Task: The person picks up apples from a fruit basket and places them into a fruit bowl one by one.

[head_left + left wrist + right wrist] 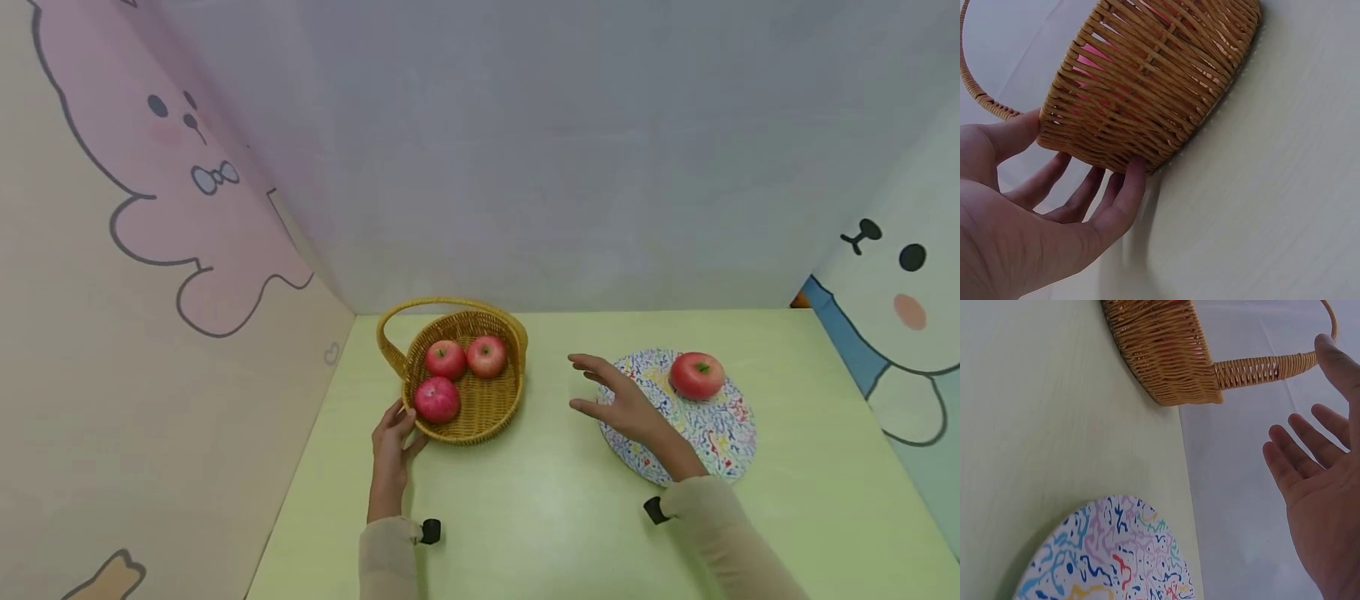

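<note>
Against the left hand [392, 442], a round, golden-brown wicker basket [483, 406].

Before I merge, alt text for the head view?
A person's left grip holds a wicker basket with two red apples and a magenta round item. The empty right grip hovers by a patterned plate bearing a green-stemmed red fruit.

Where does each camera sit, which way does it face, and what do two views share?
Head: on the head, facing forward and down at the wicker basket and patterned plate; left hand, right hand and sleeves show.
Left wrist: on that wrist, facing the basket's side; left hand shows.
Right wrist: on that wrist, looking past the plate toward the basket; right hand shows.
Shared: head and right wrist show the plate.
</note>
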A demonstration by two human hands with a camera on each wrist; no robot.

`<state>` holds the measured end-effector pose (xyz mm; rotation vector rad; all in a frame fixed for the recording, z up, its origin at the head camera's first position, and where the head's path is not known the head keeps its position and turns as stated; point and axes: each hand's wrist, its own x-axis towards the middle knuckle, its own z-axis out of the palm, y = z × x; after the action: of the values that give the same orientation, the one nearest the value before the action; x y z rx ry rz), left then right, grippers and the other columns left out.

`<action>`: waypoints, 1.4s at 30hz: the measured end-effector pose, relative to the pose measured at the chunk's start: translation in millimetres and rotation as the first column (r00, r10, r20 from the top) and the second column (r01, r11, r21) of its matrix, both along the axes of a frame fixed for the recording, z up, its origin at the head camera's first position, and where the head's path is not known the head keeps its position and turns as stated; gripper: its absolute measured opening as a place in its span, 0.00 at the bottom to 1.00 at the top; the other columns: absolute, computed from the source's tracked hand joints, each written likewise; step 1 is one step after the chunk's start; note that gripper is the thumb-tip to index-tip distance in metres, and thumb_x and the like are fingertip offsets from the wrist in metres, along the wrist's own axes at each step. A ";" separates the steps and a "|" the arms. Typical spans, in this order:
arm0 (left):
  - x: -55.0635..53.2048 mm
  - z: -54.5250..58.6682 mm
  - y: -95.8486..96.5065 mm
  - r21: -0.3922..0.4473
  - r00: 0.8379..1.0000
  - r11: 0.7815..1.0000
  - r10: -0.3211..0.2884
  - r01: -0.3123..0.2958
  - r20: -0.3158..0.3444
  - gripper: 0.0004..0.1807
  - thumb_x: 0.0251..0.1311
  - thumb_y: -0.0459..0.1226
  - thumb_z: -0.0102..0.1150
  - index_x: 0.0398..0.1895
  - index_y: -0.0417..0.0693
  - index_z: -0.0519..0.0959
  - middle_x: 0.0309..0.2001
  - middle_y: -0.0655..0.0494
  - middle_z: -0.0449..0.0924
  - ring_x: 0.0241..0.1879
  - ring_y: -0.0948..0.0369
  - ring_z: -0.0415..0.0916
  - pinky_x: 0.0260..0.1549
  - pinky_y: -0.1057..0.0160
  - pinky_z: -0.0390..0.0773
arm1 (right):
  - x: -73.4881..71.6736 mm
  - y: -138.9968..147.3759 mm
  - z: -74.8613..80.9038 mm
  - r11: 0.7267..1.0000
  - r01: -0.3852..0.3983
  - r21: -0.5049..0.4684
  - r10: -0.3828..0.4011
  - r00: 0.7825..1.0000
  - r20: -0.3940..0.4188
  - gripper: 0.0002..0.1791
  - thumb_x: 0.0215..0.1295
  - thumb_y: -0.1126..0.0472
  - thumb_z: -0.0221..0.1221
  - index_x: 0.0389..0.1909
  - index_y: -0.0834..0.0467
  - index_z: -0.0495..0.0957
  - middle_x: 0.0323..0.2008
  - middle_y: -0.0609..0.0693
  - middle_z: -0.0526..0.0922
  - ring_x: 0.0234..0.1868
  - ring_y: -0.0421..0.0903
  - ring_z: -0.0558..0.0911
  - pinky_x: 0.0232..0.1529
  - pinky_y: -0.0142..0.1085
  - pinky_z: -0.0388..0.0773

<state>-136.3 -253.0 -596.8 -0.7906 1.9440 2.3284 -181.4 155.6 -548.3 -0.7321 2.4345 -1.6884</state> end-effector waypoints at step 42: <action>2.6 11.8 -1.6 0.006 0.999 1.000 -0.026 0.026 0.022 0.31 0.75 0.37 0.59 0.78 0.49 0.68 0.73 0.39 0.71 0.64 0.52 0.76 0.47 0.54 0.90 | -15.5 -153.2 -1.5 0.975 -0.194 0.104 0.200 0.978 -0.052 0.35 0.69 0.55 0.69 0.73 0.59 0.70 0.71 0.59 0.75 0.74 0.56 0.73 0.74 0.56 0.72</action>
<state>-133.7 -254.6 -585.0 -0.7828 1.9263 2.2995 -197.0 2.4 -549.8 -0.9894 2.3726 -1.4837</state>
